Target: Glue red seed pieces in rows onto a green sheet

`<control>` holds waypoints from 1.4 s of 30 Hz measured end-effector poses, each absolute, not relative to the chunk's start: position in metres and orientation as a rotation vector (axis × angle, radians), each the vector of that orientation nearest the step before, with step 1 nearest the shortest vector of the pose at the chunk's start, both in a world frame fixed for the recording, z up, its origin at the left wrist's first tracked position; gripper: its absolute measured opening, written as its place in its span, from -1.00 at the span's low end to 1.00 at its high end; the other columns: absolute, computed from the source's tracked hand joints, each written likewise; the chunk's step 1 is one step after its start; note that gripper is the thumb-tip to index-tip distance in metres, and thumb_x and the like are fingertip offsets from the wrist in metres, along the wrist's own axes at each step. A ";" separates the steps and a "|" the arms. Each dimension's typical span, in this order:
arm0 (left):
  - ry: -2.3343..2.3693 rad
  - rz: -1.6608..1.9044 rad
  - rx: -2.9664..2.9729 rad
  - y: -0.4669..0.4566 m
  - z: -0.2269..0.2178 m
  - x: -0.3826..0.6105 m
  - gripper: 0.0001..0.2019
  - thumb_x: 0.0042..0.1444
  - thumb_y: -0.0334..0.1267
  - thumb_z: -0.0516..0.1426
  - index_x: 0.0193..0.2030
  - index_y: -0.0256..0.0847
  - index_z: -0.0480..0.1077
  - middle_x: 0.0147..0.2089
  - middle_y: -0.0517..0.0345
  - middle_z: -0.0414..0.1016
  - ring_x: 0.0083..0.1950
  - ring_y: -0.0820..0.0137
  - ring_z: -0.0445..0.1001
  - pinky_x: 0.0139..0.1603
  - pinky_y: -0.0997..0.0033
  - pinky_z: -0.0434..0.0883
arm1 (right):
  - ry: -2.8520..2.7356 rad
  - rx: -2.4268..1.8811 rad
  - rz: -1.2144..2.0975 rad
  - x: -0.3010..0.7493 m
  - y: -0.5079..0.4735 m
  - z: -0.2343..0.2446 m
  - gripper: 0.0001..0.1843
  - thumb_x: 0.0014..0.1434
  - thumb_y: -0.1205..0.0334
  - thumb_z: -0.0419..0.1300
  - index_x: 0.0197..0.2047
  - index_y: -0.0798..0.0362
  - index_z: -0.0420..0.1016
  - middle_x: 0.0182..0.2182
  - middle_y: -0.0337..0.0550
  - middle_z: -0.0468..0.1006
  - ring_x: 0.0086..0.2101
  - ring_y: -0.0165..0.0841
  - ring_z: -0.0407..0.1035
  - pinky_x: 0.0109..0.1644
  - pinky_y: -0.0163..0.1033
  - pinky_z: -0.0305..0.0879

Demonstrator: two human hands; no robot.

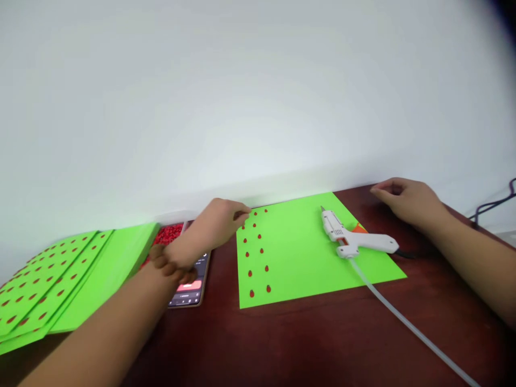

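My left hand (pixel 226 219), with a brown bead bracelet (pixel 171 265) at its wrist, reaches to the upper left corner of a bright green sheet (pixel 298 242). Its thumb and forefinger are pinched close together; anything between them is too small to make out. Small red ladybird-like pieces (pixel 262 251) stand in two columns along the sheet's left side. On the right part of the sheet lies a white glue gun (pixel 341 236), nozzle pointing away, a long glue stick (pixel 407 321) trailing from its back. Beyond the gun's handle my right hand (pixel 405 200) rests on the table, fingers curled closed, nothing visible in them.
Left of my forearm is a pile of green sheets (pixel 116 263), some dotted with red pieces. A container of red pieces (pixel 169 234) and a lit phone (pixel 189 287) lie partly behind my left arm. The white wall (pixel 258 107) backs the table; dark cables (pixel 489 205) hang at right.
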State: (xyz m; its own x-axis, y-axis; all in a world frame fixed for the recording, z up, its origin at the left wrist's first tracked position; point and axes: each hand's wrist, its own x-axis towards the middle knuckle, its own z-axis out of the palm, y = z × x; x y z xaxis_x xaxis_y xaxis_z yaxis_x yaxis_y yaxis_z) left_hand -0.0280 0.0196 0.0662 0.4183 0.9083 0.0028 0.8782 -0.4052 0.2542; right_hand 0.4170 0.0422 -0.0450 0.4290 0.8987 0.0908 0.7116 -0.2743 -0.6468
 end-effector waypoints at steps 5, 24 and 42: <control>1.569 0.161 2.509 0.052 0.028 -0.001 -0.74 0.37 -0.13 0.14 -0.14 -0.13 0.67 -0.24 0.09 0.72 -0.28 0.31 0.57 -0.16 0.27 0.38 | -1.381 -2.050 0.406 0.420 0.044 -0.049 -0.79 0.17 -0.02 0.32 -0.24 -0.09 0.67 -0.22 -0.10 0.72 -0.17 -0.10 0.55 -0.14 -0.06 0.38; 1.676 0.092 2.557 0.055 0.004 0.010 -0.74 0.29 -0.14 0.11 -0.16 -0.10 0.63 -0.17 0.07 0.73 -0.23 0.25 0.58 -0.21 0.25 0.39 | -1.457 -1.956 0.447 0.422 0.045 -0.051 -0.81 0.21 0.02 0.35 -0.22 -0.05 0.63 -0.25 -0.02 0.72 -0.23 -0.08 0.55 -0.21 -0.03 0.39; 1.602 0.050 2.666 0.044 0.004 0.011 -0.76 0.32 -0.16 0.10 -0.16 -0.10 0.60 -0.08 0.04 0.70 -0.06 0.18 0.58 -0.15 0.21 0.37 | -1.458 -1.950 0.446 0.422 0.045 -0.050 -0.85 0.21 0.04 0.36 -0.26 -0.09 0.64 -0.26 -0.01 0.73 -0.22 -0.02 0.56 -0.22 0.00 0.40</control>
